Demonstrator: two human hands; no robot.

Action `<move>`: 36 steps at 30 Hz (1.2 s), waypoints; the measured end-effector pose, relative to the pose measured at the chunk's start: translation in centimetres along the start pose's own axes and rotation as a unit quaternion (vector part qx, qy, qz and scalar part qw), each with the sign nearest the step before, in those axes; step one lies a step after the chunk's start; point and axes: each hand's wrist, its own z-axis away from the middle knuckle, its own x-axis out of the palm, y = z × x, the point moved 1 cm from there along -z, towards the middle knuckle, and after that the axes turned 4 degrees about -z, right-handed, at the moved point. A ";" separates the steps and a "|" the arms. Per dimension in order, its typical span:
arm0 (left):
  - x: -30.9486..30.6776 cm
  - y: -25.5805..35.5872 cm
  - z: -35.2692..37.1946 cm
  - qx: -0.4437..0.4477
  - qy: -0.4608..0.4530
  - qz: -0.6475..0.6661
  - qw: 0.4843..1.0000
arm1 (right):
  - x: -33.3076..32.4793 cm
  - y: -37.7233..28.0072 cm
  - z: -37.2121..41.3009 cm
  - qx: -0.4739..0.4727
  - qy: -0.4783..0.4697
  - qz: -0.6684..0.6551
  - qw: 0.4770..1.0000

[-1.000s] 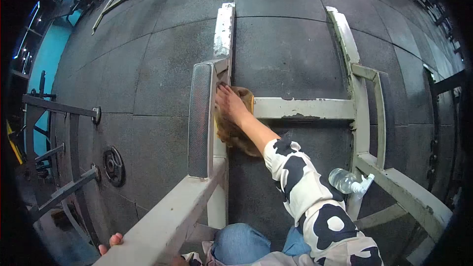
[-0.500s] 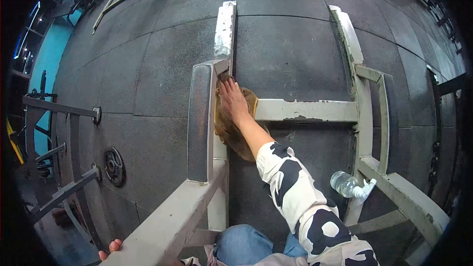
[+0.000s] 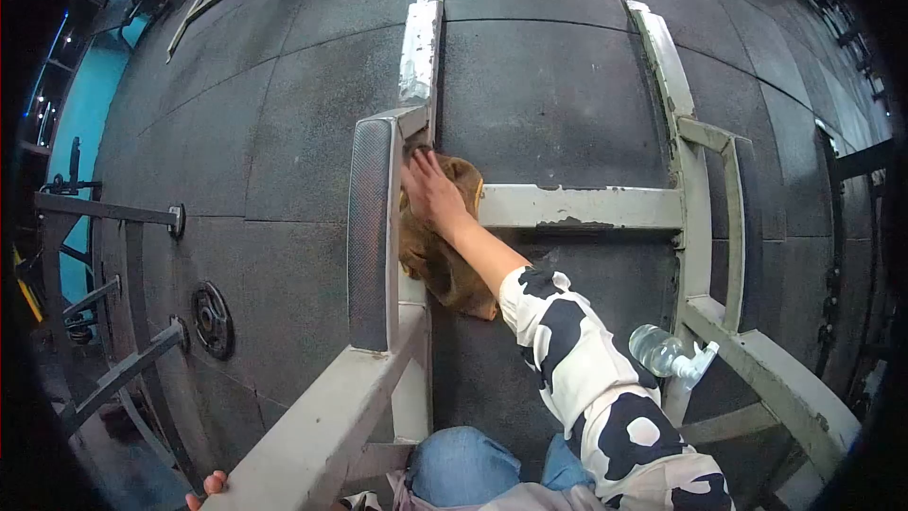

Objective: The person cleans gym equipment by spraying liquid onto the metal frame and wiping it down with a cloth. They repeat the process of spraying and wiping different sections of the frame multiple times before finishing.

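Observation:
My right hand (image 3: 436, 192) lies flat on a brown cloth (image 3: 454, 270), fingers stretched out, pressing it against the left upright's inner side, where the crossbar (image 3: 586, 207) joins. Yellow edging shows on the cloth, and its loose end hangs below the crossbar. At the lower left, the fingertips of my left hand (image 3: 211, 490) curl round the outer edge of a beige metal frame (image 3: 326, 416); the rest of that hand is hidden. A textured dark pad (image 3: 371, 237) on the frame stands just left of my right hand.
A clear spray bottle (image 3: 659, 351) with a white nozzle rests by the frame's right leg. A black weight plate (image 3: 212, 320) lies on the dark rubber floor (image 3: 303, 151) at left. A dark metal rack (image 3: 132, 265) stands farther left, beside a turquoise panel (image 3: 87, 142).
My right hand has shifted slightly on the cloth, and the cloth's loose end has changed shape. The whole view has moved a little. My left hand stays at the beam edge.

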 end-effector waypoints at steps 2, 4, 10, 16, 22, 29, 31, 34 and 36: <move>0.2 0.2 -0.1 0.002 0.003 0.000 1.000 | -0.2 -0.8 0.9 -0.023 0.023 -0.031 0.999; 0.1 0.5 -0.1 0.002 0.011 0.001 1.000 | -0.3 -1.6 2.0 -0.048 0.049 -0.096 0.993; -0.7 -0.3 0.4 -0.050 0.035 0.059 0.996 | -0.2 -4.6 6.6 -0.070 0.026 -0.112 0.991; -0.7 0.4 0.1 -0.107 -0.041 0.188 0.975 | -1.1 -6.8 9.8 -0.101 -0.023 -0.153 0.983; -1.4 -1.2 1.0 -0.137 -0.011 0.029 0.990 | -1.6 -8.1 11.7 -0.123 -0.094 -0.201 0.967; 0.5 0.1 0.4 -0.097 0.008 0.132 0.986 | -3.2 -8.8 12.4 -0.144 -0.118 -0.242 0.952; 0.6 0.5 -0.1 -0.012 0.012 0.210 0.978 | -2.2 -8.4 11.7 -0.146 -0.057 -0.223 0.962; -0.6 -0.6 0.2 0.000 -0.046 0.072 0.996 | -0.3 -7.1 9.4 -0.146 0.031 -0.140 0.979; -1.9 -3.7 1.4 0.109 0.027 -0.020 0.993 | 2.1 -5.6 6.9 -0.140 0.060 -0.080 0.985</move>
